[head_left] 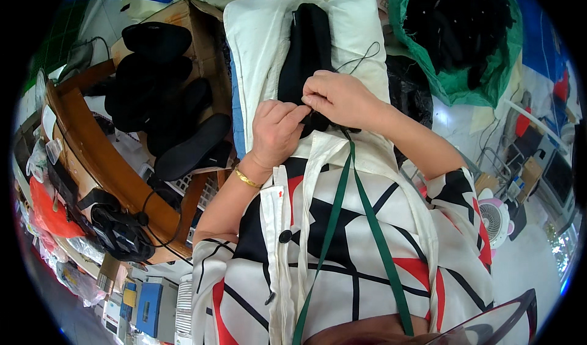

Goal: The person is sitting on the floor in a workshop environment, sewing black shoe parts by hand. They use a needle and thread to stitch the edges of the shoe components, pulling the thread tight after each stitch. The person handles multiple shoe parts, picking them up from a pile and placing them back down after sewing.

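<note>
A long black cloth shoe (304, 45) lies lengthwise on the white cloth (257, 39) over my lap. My left hand (275, 131) is closed on its near end, thumb and forefinger pressed together. Right against those fingertips, my right hand (342, 100) makes a pinch; whatever is between its fingers is too small to make out. A thin dark cord (365, 56) curls in a loop on the cloth beyond my right wrist. My hands hide the near part of the shoe.
Several black shoes (194, 146) are piled at the left by a cardboard box (211, 36), beside a curved wooden chair frame (116, 167). A green sack (422, 70) of black pieces stands at the far right. A pink-and-white fan (494, 219) is at the right.
</note>
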`<state>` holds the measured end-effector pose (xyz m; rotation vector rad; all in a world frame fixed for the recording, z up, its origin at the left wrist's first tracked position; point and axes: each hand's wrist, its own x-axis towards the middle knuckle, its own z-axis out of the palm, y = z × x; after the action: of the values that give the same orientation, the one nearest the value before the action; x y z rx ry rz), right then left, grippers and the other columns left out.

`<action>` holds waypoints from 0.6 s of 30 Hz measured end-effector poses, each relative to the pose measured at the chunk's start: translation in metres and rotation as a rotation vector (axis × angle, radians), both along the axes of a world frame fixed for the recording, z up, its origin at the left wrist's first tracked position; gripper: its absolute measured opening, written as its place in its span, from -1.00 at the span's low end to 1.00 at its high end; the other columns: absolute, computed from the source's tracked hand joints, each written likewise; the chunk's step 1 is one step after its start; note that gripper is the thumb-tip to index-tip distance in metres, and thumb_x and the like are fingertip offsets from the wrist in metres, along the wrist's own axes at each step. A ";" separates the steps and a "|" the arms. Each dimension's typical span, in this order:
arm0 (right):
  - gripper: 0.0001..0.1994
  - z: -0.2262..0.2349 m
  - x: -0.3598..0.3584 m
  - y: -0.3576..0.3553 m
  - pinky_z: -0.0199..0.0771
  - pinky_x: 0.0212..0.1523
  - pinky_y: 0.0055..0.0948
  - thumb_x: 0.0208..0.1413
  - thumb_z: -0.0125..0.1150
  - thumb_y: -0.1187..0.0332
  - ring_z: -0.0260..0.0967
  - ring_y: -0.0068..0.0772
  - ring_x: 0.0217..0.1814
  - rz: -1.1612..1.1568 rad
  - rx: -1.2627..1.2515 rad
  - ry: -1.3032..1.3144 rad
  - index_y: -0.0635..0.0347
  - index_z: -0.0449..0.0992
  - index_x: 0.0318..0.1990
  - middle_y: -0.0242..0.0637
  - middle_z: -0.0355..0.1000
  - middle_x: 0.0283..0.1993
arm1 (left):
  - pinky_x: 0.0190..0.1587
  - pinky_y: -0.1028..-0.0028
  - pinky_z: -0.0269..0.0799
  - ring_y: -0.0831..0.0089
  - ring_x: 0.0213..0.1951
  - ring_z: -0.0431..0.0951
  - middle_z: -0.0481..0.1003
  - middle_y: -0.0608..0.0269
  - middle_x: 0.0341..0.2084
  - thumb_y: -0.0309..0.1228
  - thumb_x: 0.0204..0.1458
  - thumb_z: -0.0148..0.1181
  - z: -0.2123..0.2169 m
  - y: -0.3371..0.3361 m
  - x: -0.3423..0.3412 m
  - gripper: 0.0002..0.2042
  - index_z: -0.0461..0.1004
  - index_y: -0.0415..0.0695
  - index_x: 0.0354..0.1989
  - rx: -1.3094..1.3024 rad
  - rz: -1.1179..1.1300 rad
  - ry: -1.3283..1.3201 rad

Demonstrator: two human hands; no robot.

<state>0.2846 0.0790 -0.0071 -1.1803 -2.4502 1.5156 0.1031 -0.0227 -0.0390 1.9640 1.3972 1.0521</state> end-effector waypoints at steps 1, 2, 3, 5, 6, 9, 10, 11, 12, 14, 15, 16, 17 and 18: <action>-0.87 0.000 -0.003 -0.003 0.45 -0.31 -0.22 0.16 0.17 0.30 0.44 -0.10 -0.26 0.018 0.113 0.027 0.16 0.49 -0.32 -0.24 0.43 -0.31 | -0.24 0.27 0.35 0.21 -0.34 0.46 0.49 0.26 -0.40 -0.63 -0.38 0.32 -0.002 0.000 0.000 -0.61 0.58 -0.12 -0.23 0.005 0.001 -0.007; -0.88 0.001 -0.008 -0.009 0.42 -0.37 -0.25 0.15 0.18 0.33 0.42 -0.11 -0.30 0.032 0.222 0.051 0.17 0.47 -0.33 -0.25 0.42 -0.33 | -0.24 0.27 0.35 0.20 -0.34 0.46 0.49 0.26 -0.40 -0.63 -0.36 0.32 -0.006 -0.001 0.000 -0.62 0.58 -0.12 -0.24 0.007 -0.001 -0.016; -0.88 0.003 -0.016 -0.013 0.40 -0.43 -0.28 0.14 0.20 0.36 0.41 -0.13 -0.34 0.045 0.330 0.075 0.18 0.45 -0.35 -0.26 0.40 -0.36 | -0.23 0.27 0.35 0.20 -0.34 0.46 0.49 0.26 -0.40 -0.63 -0.35 0.32 -0.009 -0.003 0.001 -0.63 0.58 -0.13 -0.24 0.008 -0.004 -0.025; -0.86 0.011 -0.034 -0.009 0.39 -0.46 -0.33 0.16 0.20 0.35 0.41 -0.18 -0.34 -0.076 0.380 0.236 0.16 0.42 -0.38 -0.27 0.38 -0.35 | -0.22 0.27 0.34 0.20 -0.33 0.46 0.50 0.26 -0.39 -0.62 -0.33 0.33 -0.014 -0.006 0.000 -0.64 0.57 -0.12 -0.24 0.017 -0.010 -0.007; -0.85 0.018 -0.043 -0.001 0.40 -0.46 -0.34 0.17 0.19 0.35 0.41 -0.20 -0.35 -0.151 0.379 0.294 0.16 0.41 -0.39 -0.26 0.38 -0.35 | -0.22 0.26 0.34 0.20 -0.33 0.46 0.50 0.26 -0.39 -0.61 -0.31 0.34 -0.014 -0.004 0.000 -0.65 0.57 -0.12 -0.24 0.031 -0.012 0.006; -0.81 0.012 -0.040 0.014 0.45 -0.53 -0.41 0.29 0.07 0.23 0.48 -0.37 -0.48 -0.332 0.060 0.362 0.14 0.39 -0.29 -0.32 0.49 -0.29 | -0.21 0.27 0.33 0.19 -0.32 0.46 0.50 0.25 -0.39 -0.58 -0.28 0.37 -0.004 -0.002 0.000 -0.66 0.56 -0.11 -0.22 -0.052 -0.006 -0.007; -0.80 0.015 -0.032 0.017 0.43 -0.56 -0.45 0.32 0.04 0.22 0.46 -0.43 -0.52 -0.409 -0.272 0.348 0.14 0.39 -0.27 -0.33 0.50 -0.29 | -0.22 0.26 0.33 0.20 -0.32 0.47 0.50 0.25 -0.39 -0.56 -0.30 0.39 -0.002 0.001 0.002 -0.63 0.56 -0.09 -0.20 -0.073 0.017 -0.009; -0.79 0.021 -0.027 0.019 0.41 -0.59 -0.49 0.35 0.02 0.21 0.45 -0.50 -0.57 -0.482 -0.612 0.325 0.14 0.38 -0.24 -0.35 0.51 -0.30 | -0.22 0.26 0.33 0.20 -0.32 0.47 0.50 0.25 -0.39 -0.56 -0.31 0.40 -0.002 0.002 0.001 -0.63 0.56 -0.09 -0.20 -0.073 0.000 0.009; -0.79 0.029 -0.025 0.023 0.35 -0.61 -0.68 0.44 -0.12 0.20 0.32 -0.67 -0.65 -0.442 -0.702 0.259 0.13 0.29 -0.18 -0.38 0.50 -0.38 | -0.22 0.26 0.33 0.20 -0.32 0.47 0.51 0.25 -0.39 -0.56 -0.31 0.40 -0.003 0.001 0.000 -0.62 0.56 -0.09 -0.20 -0.073 -0.015 0.029; -0.76 0.052 -0.020 0.035 0.36 -0.63 -0.60 0.41 -0.08 0.20 0.35 -0.61 -0.67 -0.422 -0.708 0.339 0.14 0.35 -0.24 -0.37 0.49 -0.47 | -0.23 0.27 0.34 0.21 -0.34 0.48 0.52 0.26 -0.40 -0.56 -0.28 0.41 0.001 0.005 0.000 -0.63 0.56 -0.08 -0.20 -0.058 -0.038 0.040; -0.74 0.065 -0.017 0.043 0.37 -0.63 -0.57 0.40 -0.07 0.19 0.37 -0.57 -0.69 -0.410 -0.711 0.382 0.15 0.38 -0.28 -0.37 0.48 -0.51 | -0.24 0.27 0.35 0.21 -0.35 0.48 0.51 0.26 -0.41 -0.56 -0.27 0.41 0.002 0.006 0.000 -0.64 0.56 -0.08 -0.20 -0.055 -0.046 0.032; -0.71 0.076 -0.015 0.060 0.40 -0.59 -0.56 0.40 -0.07 0.19 0.39 -0.57 -0.65 -0.296 -0.577 0.518 0.15 0.39 -0.33 -0.38 0.47 -0.54 | -0.25 0.27 0.35 0.22 -0.35 0.48 0.51 0.26 -0.42 -0.56 -0.25 0.41 0.004 0.005 -0.001 -0.65 0.56 -0.09 -0.20 -0.055 -0.038 0.035; -0.72 0.088 -0.011 0.074 0.40 -0.58 -0.56 0.40 -0.06 0.20 0.39 -0.57 -0.64 -0.251 -0.442 0.591 0.15 0.39 -0.33 -0.39 0.46 -0.54 | -0.25 0.28 0.35 0.23 -0.36 0.49 0.51 0.27 -0.43 -0.56 -0.23 0.41 0.005 0.006 -0.002 -0.66 0.56 -0.09 -0.20 -0.052 -0.037 0.032; -0.72 0.103 -0.006 0.087 0.39 -0.57 -0.56 0.40 -0.06 0.20 0.38 -0.58 -0.63 -0.253 -0.306 0.623 0.16 0.39 -0.32 -0.39 0.46 -0.53 | -0.32 0.33 0.35 0.23 -0.37 0.49 0.52 0.21 -0.44 -0.56 -0.14 0.41 0.010 0.009 -0.003 -0.75 0.59 -0.13 -0.23 -0.062 -0.057 0.019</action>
<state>0.2789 0.1661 0.0959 -0.8268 -1.6550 1.8599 0.1002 -0.0137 -0.0295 1.9624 1.3598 0.9556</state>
